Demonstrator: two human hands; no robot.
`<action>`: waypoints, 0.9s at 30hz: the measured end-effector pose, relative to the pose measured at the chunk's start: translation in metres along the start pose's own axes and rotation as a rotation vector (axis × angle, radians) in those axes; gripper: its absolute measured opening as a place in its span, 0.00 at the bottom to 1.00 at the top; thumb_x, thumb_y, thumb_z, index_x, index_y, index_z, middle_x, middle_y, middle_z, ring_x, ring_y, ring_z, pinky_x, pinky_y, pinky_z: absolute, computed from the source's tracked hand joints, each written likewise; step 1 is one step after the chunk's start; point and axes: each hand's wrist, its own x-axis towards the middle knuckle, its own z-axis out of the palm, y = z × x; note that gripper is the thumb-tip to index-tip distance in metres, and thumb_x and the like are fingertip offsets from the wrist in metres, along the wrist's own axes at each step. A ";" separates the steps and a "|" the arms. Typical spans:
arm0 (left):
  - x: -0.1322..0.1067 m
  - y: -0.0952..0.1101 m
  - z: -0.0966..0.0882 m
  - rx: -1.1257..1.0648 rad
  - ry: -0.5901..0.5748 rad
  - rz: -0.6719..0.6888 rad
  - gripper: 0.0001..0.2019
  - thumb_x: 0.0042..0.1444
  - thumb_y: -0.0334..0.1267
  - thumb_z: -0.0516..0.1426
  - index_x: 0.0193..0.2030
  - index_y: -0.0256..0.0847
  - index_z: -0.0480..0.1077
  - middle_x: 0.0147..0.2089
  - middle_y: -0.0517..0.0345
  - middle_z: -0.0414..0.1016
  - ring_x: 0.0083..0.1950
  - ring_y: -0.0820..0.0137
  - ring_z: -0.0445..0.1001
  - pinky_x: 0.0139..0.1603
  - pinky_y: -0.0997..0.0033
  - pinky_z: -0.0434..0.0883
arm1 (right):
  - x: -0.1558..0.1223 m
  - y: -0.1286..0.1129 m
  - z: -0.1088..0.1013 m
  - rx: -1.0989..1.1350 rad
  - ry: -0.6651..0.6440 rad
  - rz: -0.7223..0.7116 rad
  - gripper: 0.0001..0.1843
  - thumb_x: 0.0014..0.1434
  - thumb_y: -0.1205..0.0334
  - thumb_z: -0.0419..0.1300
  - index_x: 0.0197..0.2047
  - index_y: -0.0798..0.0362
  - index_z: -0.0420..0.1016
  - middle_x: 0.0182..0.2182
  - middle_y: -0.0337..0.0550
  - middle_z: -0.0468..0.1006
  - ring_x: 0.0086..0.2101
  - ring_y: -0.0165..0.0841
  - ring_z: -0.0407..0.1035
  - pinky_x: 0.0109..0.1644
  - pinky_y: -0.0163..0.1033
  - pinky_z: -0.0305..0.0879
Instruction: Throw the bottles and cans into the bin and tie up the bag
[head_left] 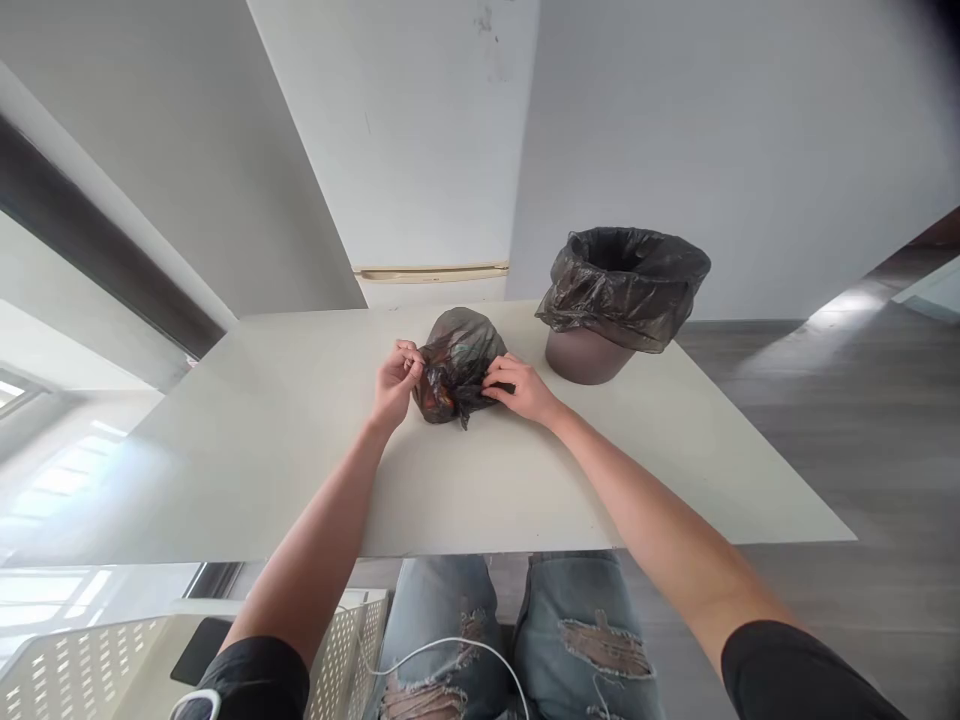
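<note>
A filled black plastic bag (pixel 461 350) rests on the white table (pixel 247 430), bunched up, with something orange-red and something greenish showing faintly through the thin film. My left hand (pixel 397 380) pinches the bag at its left side, thumb against the fingers. On the right side of the bag, my right hand (pixel 521 385) grips a gathered bit of the plastic between thumb and fingers. What exactly is inside the bag cannot be made out.
A brown bin (pixel 589 357) lined with a black bag (pixel 626 290) stands at the table's back right. Behind the table is a white fridge (pixel 435 150). Lower left, a perforated cream basket (pixel 82 665) holds a dark phone (pixel 201 650). A white cable (pixel 450 640) crosses my lap.
</note>
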 end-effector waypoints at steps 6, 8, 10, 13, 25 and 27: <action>0.004 -0.003 -0.008 -0.147 0.124 -0.034 0.23 0.63 0.61 0.68 0.37 0.44 0.69 0.46 0.53 0.67 0.41 0.66 0.67 0.42 0.69 0.70 | 0.000 -0.008 -0.007 -0.014 0.214 0.119 0.19 0.77 0.46 0.55 0.36 0.48 0.69 0.35 0.43 0.69 0.39 0.40 0.64 0.47 0.47 0.62; 0.006 -0.004 -0.012 -0.186 0.153 -0.049 0.23 0.62 0.62 0.68 0.38 0.45 0.69 0.46 0.54 0.68 0.41 0.68 0.68 0.42 0.69 0.71 | 0.000 -0.012 -0.010 -0.002 0.288 0.129 0.19 0.77 0.46 0.52 0.36 0.47 0.67 0.36 0.44 0.68 0.40 0.41 0.64 0.49 0.48 0.62; 0.008 -0.004 -0.017 -0.219 0.187 -0.054 0.23 0.61 0.62 0.69 0.38 0.46 0.68 0.47 0.54 0.70 0.41 0.68 0.69 0.43 0.69 0.72 | -0.002 -0.013 -0.011 0.008 0.315 0.119 0.19 0.77 0.46 0.51 0.36 0.48 0.66 0.39 0.45 0.68 0.43 0.42 0.64 0.53 0.49 0.63; 0.010 -0.003 -0.023 -0.263 0.228 -0.056 0.23 0.62 0.62 0.68 0.40 0.47 0.67 0.50 0.54 0.72 0.44 0.67 0.71 0.48 0.67 0.73 | -0.004 -0.014 -0.011 -0.017 0.360 0.124 0.19 0.76 0.46 0.51 0.36 0.48 0.67 0.46 0.49 0.69 0.50 0.45 0.65 0.61 0.53 0.61; 0.000 -0.002 -0.014 -0.213 0.020 -0.219 0.20 0.56 0.56 0.73 0.40 0.40 0.83 0.26 0.60 0.65 0.29 0.71 0.61 0.30 0.72 0.60 | 0.001 -0.025 -0.006 -0.059 0.111 0.050 0.13 0.72 0.46 0.62 0.49 0.46 0.73 0.48 0.47 0.80 0.50 0.43 0.70 0.63 0.51 0.63; -0.001 -0.002 -0.014 -0.189 0.020 -0.228 0.20 0.54 0.57 0.74 0.40 0.40 0.85 0.26 0.59 0.66 0.29 0.71 0.61 0.29 0.72 0.59 | 0.001 -0.023 -0.003 -0.077 0.051 0.047 0.16 0.70 0.43 0.65 0.49 0.46 0.74 0.46 0.46 0.81 0.49 0.43 0.70 0.62 0.51 0.62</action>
